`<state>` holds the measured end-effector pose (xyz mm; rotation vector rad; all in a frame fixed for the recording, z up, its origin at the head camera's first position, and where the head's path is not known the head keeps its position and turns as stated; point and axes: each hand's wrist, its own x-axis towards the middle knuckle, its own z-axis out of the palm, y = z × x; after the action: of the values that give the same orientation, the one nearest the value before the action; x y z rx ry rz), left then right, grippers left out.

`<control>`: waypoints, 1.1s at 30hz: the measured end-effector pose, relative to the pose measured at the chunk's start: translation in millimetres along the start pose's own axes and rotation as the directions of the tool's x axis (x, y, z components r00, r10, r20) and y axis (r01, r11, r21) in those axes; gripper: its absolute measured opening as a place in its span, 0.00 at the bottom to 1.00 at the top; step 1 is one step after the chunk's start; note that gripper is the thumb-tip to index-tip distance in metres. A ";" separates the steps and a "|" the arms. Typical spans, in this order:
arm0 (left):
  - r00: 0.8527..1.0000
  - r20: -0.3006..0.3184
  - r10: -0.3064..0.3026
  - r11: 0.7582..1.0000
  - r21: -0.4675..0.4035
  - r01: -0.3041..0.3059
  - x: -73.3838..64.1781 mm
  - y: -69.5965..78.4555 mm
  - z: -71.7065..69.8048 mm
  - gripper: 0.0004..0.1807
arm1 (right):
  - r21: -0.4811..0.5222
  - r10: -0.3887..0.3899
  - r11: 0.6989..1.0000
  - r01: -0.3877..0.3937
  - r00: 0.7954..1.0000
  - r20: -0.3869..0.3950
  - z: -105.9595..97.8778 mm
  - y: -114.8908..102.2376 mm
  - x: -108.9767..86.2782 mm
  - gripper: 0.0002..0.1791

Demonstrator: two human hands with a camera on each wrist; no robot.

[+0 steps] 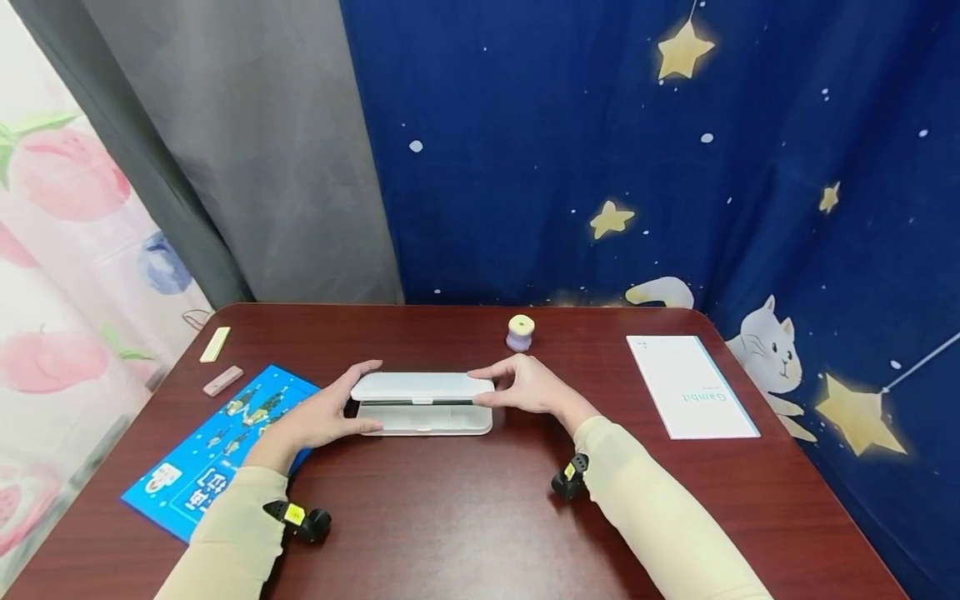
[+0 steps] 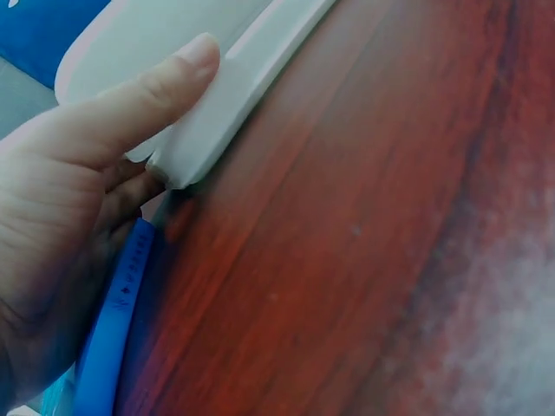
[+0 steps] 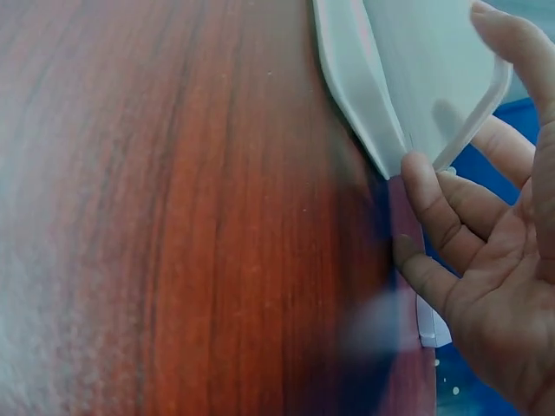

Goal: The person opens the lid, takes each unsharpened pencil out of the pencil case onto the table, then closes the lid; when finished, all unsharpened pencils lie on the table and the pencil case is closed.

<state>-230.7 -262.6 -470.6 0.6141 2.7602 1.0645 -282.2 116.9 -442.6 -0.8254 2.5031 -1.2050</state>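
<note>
A white pencil case (image 1: 424, 421) lies lengthwise across the table, its hinged lid (image 1: 422, 386) raised part way over a pale, shallow tray. At its left end is my left hand (image 1: 318, 414), with the thumb along the front rim and the fingers round the end; the left wrist view shows this thumb (image 2: 178, 82) over the case's edge. My right hand (image 1: 527, 385) holds the lid's right end between thumb and forefinger. In the right wrist view, other fingers (image 3: 442, 212) of that hand sit by the corner of the case.
A blue printed booklet (image 1: 191, 467) lies partly under my left forearm. Beyond it are a pinkish block (image 1: 222, 381) and a pale yellow strip (image 1: 215, 344). Behind the case stands a lilac, spool-shaped object (image 1: 520, 333). A white "Gambit" pad (image 1: 692, 387) lies to the right.
</note>
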 end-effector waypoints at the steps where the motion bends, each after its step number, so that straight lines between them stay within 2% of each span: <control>1: 1.000 -0.003 -0.002 1.000 0.002 0.002 0.2 -0.9 0.9 0.59 | 0.022 0.011 1.000 -0.011 1.000 -0.001 0.2 0.4 0.1 0.24; 4: 1.000 -0.011 -0.008 1.000 -0.017 0.007 0.7 -2.9 3.5 0.62 | 0.070 0.046 0.997 -0.046 0.999 -0.011 1.0 0.9 1.0 0.22; 9: 0.999 -0.035 -0.006 0.999 -0.053 0.004 0.3 -4.3 6.1 0.66 | 0.116 0.102 0.988 -0.098 0.994 -0.032 2.1 -0.5 2.1 0.24; 16: 0.993 -0.076 0.087 0.989 -0.116 -0.095 0.6 -5.4 6.4 0.71 | 0.258 0.217 0.948 -0.188 0.972 -0.090 6.0 -3.9 9.1 0.37; 22: 0.989 -0.090 0.119 0.984 -0.119 -0.129 0.8 -5.0 7.0 0.75 | 0.351 0.285 0.910 -0.220 0.947 -0.147 10.1 -4.1 14.0 0.40; 26: 0.988 -0.095 0.122 0.988 -0.088 -0.130 1.4 -5.1 6.3 0.73 | 0.370 0.310 0.900 -0.230 0.935 -0.172 12.0 -3.8 15.3 0.40; 33: 0.989 -0.097 0.111 0.990 -0.073 -0.118 2.4 -7.0 5.9 0.72 | 0.319 0.340 0.910 -0.264 0.916 -0.211 14.9 -3.4 16.0 0.34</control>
<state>-233.6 -262.7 -479.6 0.7390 2.7748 1.2495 -287.3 96.3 -448.9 -0.2000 2.4436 -1.5912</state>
